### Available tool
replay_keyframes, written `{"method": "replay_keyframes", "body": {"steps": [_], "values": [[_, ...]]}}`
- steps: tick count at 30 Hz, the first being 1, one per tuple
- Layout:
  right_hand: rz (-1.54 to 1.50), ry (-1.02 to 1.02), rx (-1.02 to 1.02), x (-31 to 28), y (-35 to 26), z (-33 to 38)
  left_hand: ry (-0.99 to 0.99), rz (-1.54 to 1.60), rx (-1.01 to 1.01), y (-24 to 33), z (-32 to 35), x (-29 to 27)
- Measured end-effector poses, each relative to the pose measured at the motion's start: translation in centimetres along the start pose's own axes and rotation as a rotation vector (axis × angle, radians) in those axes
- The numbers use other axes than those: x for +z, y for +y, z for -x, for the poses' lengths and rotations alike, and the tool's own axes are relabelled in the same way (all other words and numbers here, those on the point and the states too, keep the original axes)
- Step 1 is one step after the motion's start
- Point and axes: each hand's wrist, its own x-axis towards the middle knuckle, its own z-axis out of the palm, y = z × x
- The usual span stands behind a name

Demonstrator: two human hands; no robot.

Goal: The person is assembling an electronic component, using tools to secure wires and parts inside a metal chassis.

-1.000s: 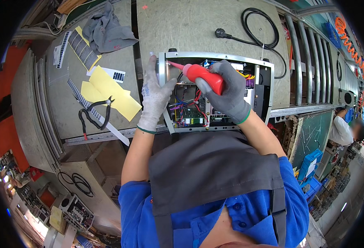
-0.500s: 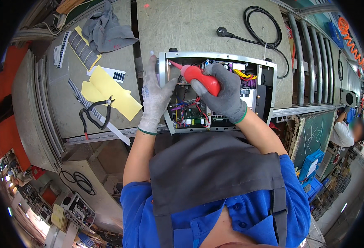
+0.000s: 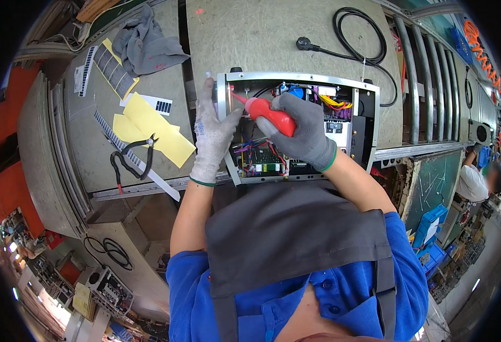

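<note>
An open metal equipment case lies in front of me, with wires and green circuit boards inside. My right hand, in a grey glove, is closed around a red squeeze bottle. The bottle lies tilted over the case, its thin pointed nozzle aimed at the inner face of the left wall. A small red spot shows on that wall, just beyond the tip. My left hand, in a pale glove, rests against the left wall with fingers stretched and thumb apart.
Left of the case lie yellow sheets, black-handled cutters, label strips and a grey cloth. A coiled black power cord lies behind it. Metal rollers stand to the right. Farther right is another person.
My right hand has shifted the red bottle slightly left and toward me. The nozzle tip has come down a little from the red spot. My left hand stays in place.
</note>
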Motion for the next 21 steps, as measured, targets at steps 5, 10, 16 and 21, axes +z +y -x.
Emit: {"method": "replay_keyframes", "body": {"steps": [5, 10, 16, 21], "values": [[0.189, -0.055, 0.082, 0.7, 1.6, -0.1, -0.006, 0.096, -0.027, -0.2, -0.1, 0.1], [0.208, -0.057, 0.063, 1.5, 2.9, -0.4, 0.015, -0.087, 0.046, -0.3, -0.1, 0.0], [0.229, -0.063, 0.059, 2.4, 3.2, -1.1, 0.005, 0.029, 0.012, -0.5, -0.2, 0.1], [0.205, -0.116, 0.064, 2.4, 3.4, -1.1, 0.011, -0.012, 0.018, -0.7, -0.1, 0.2]]}}
